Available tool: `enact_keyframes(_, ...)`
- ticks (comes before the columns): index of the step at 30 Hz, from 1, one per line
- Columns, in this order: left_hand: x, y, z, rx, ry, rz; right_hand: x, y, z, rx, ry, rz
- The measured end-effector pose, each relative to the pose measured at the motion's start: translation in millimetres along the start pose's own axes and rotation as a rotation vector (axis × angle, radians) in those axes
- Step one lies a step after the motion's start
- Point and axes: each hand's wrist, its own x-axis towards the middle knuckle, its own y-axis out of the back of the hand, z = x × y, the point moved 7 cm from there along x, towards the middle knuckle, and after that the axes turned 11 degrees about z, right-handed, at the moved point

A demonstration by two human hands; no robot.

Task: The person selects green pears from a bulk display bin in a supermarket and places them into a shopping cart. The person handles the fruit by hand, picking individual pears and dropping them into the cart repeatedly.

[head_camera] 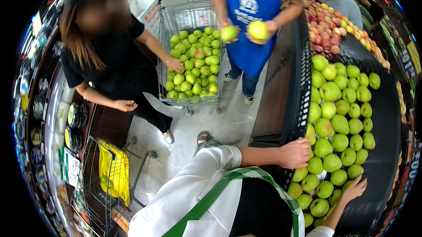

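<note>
My left hand rests with bent fingers at the black perforated guard along the display's edge, beside green apples. Its fingertips are partly hidden, so a grip on the guard cannot be confirmed. Farther right, my right hand is held with fingers apart at the outer side of the pile and holds nothing visible. Rows of green apples lie on the black display shelf, a few with a reddish blush. My right forearm hides some of the nearest ones.
A shopping cart full of green fruit stands ahead; a person in black reaches into it. Someone in a blue apron holds two green fruits. Left, another cart carries a yellow bag. Red apples lie beyond.
</note>
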Motion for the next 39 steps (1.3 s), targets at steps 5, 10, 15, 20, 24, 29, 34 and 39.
enact_keyframes(5, -18, 25, -3, -0.046, 0.013, -0.058, -28, 38, -136, 0.542, 0.070, -0.121)
enact_keyframes(10, -89, 61, -51, 0.093, 0.210, -0.087, -90, 78, -295, 0.773, 0.483, -0.409)
enact_keyframes(15, -178, 186, -112, 0.402, 0.605, 0.103, -113, 50, -326, 0.752, 0.439, -0.576)
enact_keyframes(20, -307, 284, -213, 0.835, 1.068, 0.042, -118, 28, -318, 0.693, 0.328, -0.650)
enact_keyframes(24, -381, 343, -265, 1.063, 1.258, -0.205, -117, 32, -320, 0.642, 0.315, -0.647)
enact_keyframes(29, -402, 385, -312, 1.095, 1.422, -0.417, -120, 34, -313, 0.517, 0.274, -0.646)
enact_keyframes(34, -435, 392, -343, 0.999, 1.668, -0.511, -122, 42, -317, 0.460, 0.264, -0.598)
enact_keyframes(39, -454, 395, -360, 1.025, 1.586, -0.491, -120, 40, -317, 0.333, 0.196, -0.627)
